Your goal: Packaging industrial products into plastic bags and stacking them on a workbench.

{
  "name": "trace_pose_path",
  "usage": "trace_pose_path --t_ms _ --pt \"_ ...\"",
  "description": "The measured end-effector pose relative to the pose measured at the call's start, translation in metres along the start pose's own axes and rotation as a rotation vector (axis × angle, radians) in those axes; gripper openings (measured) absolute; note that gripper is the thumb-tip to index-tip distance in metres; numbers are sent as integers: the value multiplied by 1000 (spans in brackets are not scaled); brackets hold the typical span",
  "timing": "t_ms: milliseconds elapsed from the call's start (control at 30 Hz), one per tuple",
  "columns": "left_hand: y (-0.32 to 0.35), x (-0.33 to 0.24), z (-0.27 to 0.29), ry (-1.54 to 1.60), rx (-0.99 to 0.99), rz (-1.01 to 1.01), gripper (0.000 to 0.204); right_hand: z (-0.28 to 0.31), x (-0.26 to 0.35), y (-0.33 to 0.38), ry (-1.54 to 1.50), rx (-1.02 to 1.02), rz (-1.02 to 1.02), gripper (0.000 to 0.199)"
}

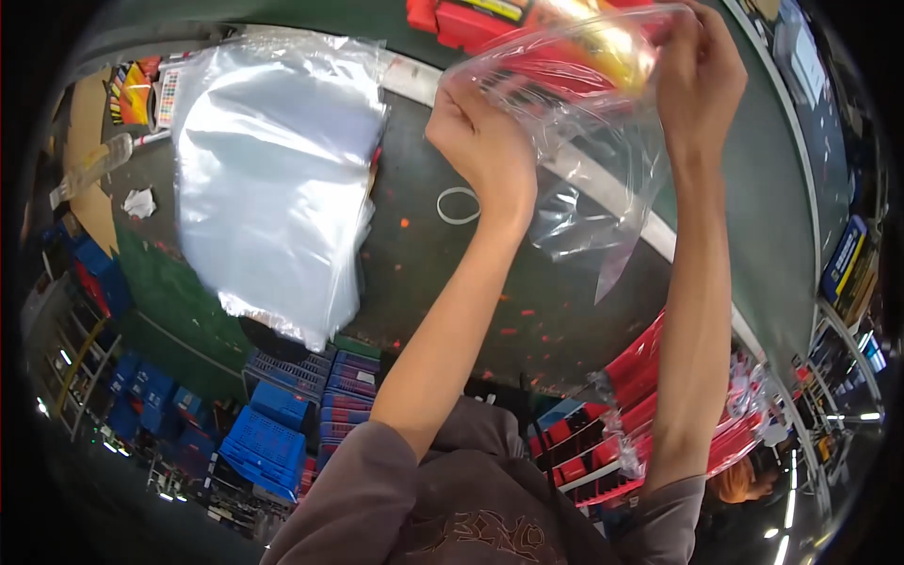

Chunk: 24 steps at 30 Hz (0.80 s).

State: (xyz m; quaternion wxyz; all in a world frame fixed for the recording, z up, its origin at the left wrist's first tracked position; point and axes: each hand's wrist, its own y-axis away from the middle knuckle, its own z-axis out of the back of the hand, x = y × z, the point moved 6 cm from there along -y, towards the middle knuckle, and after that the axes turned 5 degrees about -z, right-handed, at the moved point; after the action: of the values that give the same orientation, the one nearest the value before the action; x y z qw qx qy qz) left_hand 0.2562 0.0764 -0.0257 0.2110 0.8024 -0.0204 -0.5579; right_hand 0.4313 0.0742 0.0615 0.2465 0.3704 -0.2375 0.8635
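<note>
Between my two raised hands a clear plastic bag (598,141) is stretched, its lower part hanging loose over the workbench. My left hand (485,141) is closed on one side of the bag's rim. Higher up, my right hand (702,80) pinches the opposite side. Beyond the bag, at the top edge, is a red plastic case (461,24) with a yellow label. Part of it shows through the film; I cannot tell whether any of it is inside the bag. A thick stack of clear plastic bags (278,179) lies to the left of my left hand.
A white ring (459,205) lies beside my left wrist. At the far left are a clear bottle (99,165), crumpled white paper (139,202) and cardboard (87,212). Blue crates (264,443) stand below the bench's near edge; red wrapped items (640,377) are at the near right.
</note>
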Motion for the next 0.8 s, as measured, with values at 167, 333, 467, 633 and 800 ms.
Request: trace_pose_path --t_ms 167,333,467,633,800 --pt "-11 35 -1 136 -377 318 23 -70 5 -51 241 29 287 17" --pt "-17 26 -36 328 -411 349 26 -109 -29 -86 346 229 -33 24" --pt "-15 15 -53 235 -384 338 34 -74 -39 -88 370 43 -38 29" --pt "-4 -35 -102 -278 138 -238 37 56 -63 -37 -202 -394 -358 25" --pt "30 -64 -134 -389 439 -409 36 128 -80 62 -588 -649 -648 29"
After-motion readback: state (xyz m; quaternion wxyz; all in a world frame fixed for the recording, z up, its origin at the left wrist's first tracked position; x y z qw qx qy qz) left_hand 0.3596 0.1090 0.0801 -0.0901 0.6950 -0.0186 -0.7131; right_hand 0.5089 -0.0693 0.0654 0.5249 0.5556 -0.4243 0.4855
